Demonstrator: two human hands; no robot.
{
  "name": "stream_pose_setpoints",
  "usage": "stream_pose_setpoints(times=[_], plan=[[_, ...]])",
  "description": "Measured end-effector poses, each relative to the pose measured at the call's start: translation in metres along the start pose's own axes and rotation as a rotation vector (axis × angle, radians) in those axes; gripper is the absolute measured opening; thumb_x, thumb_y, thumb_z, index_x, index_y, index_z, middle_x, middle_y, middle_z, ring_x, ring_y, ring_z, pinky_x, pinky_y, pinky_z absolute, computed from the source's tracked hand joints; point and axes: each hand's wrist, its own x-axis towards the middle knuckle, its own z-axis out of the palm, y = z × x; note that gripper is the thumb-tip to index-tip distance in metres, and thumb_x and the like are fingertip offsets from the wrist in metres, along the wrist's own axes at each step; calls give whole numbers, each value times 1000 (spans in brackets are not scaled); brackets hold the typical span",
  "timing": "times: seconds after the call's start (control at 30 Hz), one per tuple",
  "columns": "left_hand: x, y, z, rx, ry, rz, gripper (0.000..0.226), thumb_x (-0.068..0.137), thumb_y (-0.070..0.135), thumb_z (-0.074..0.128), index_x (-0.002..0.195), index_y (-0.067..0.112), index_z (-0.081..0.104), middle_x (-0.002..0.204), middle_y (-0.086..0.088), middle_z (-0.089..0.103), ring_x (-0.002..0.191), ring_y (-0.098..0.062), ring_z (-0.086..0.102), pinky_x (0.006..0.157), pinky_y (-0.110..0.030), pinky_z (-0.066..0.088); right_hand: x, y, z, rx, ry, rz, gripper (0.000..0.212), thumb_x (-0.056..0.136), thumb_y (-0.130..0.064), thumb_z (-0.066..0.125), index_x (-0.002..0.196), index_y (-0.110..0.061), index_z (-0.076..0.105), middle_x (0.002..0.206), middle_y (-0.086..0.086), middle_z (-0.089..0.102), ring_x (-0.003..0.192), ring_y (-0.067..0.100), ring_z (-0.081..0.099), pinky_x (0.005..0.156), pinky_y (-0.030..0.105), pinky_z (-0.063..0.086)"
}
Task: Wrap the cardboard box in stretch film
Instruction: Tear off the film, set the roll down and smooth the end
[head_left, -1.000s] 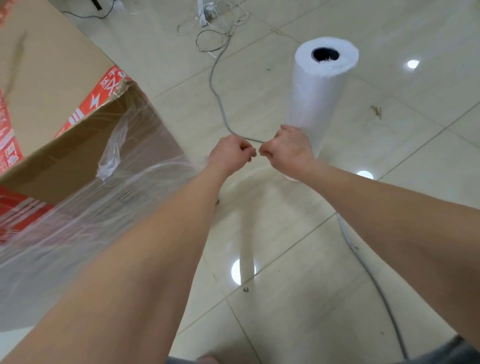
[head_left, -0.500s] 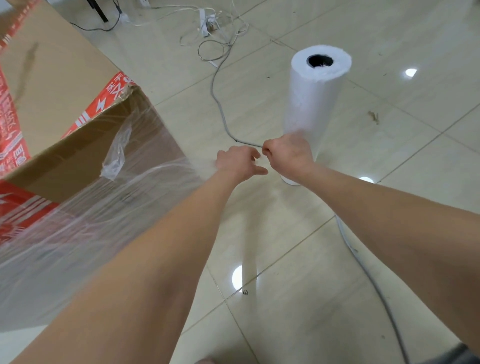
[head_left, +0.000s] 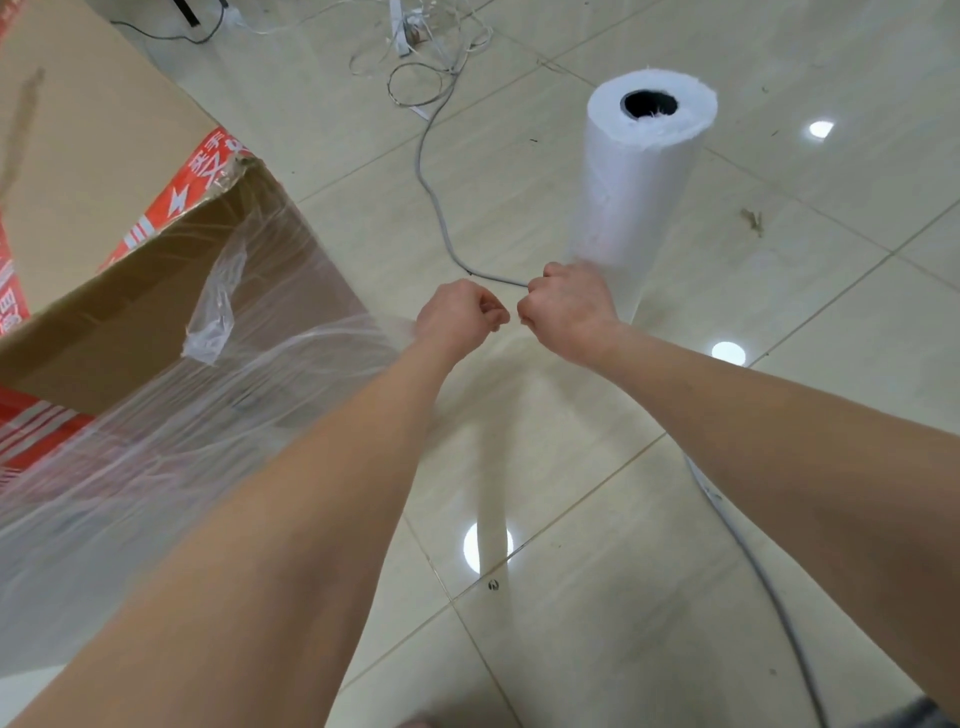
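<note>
The tiled floor (head_left: 649, 597) fills the view. At the left stands the cardboard box (head_left: 104, 171), its near side sheeted in stretch film (head_left: 171, 441). The upright film roll (head_left: 636, 192) stands behind the hands. Left hand (head_left: 457, 319) and right hand (head_left: 569, 312) are fisted close together, each pinching film stretched between them
</note>
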Motion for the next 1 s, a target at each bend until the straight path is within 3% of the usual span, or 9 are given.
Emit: stream_pose_setpoints(times=[0.13, 0.23, 0.33, 0.47, 0.6, 0.73, 0.83, 1.0], plan=[[4, -11, -3, -61, 92, -99, 14, 85, 21, 61, 86, 19, 75, 92, -2, 73, 91, -21, 65, 82, -33, 54, -8, 5, 2, -20, -9, -34, 30, 96, -17, 45, 113, -29, 66, 109, -6, 64, 107, 21, 51, 84, 31, 36], [6, -19, -7, 22, 142, -149, 17, 86, 22, 58, 92, 18, 74, 99, -5, 71, 97, -26, 64, 86, -35, 52, -13, 8, 5, 6, 2, -17, 29, 98, -19, 42, 116, -25, 64, 110, -3, 63, 107, 23, 50, 90, 32, 36], [2, -15, -5, 96, 43, -46, 26, 82, 31, 59, 106, 26, 66, 105, 4, 68, 104, -21, 61, 91, -35, 48, -12, 6, 7, -4, 19, -19, 30, 98, -20, 39, 117, -22, 62, 112, -2, 62, 109, 23, 49, 90, 33, 36], [-5, 0, 12, 394, -140, 99, 59, 75, 57, 66, 127, 33, 51, 118, 16, 62, 116, -12, 53, 97, -36, 35, -9, 3, 7, 19, 17, 11, 30, 98, -24, 38, 118, -19, 60, 114, 0, 61, 112, 23, 47, 87, 33, 35], [-1, -1, 14, 250, -47, 7, 17, 87, 34, 62, 99, 27, 71, 101, 4, 70, 102, -19, 62, 91, -33, 45, -12, 4, 13, 48, 20, 0, 30, 97, -19, 37, 115, -11, 60, 115, 6, 57, 113, 26, 44, 85, 34, 36], [-3, -8, 11, 125, -54, 1, 15, 87, 27, 60, 94, 26, 73, 93, 4, 71, 93, -18, 64, 85, -33, 52, -6, -3, 22, 104, -56, 25, 26, 95, -17, 42, 119, -12, 49, 112, 4, 63, 111, 25, 47, 78, 32, 36], [-3, -10, 13, 84, -60, 17, 15, 86, 27, 60, 92, 27, 74, 91, 5, 71, 92, -17, 64, 83, -34, 53, 0, -13, 27, 74, -117, 28, 32, 97, -32, 43, 126, -19, 42, 108, 2, 66, 111, 24, 51, 77, 32, 29], [2, -21, 13, -5, -18, -16, 13, 86, 23, 62, 87, 21, 74, 89, 2, 72, 81, -17, 63, 79, -34, 55, 5, -11, 26, 94, -112, 122, 28, 97, -21, 44, 114, -34, 62, 108, 0, 65, 103, 22, 58, 78, 30, 29]])
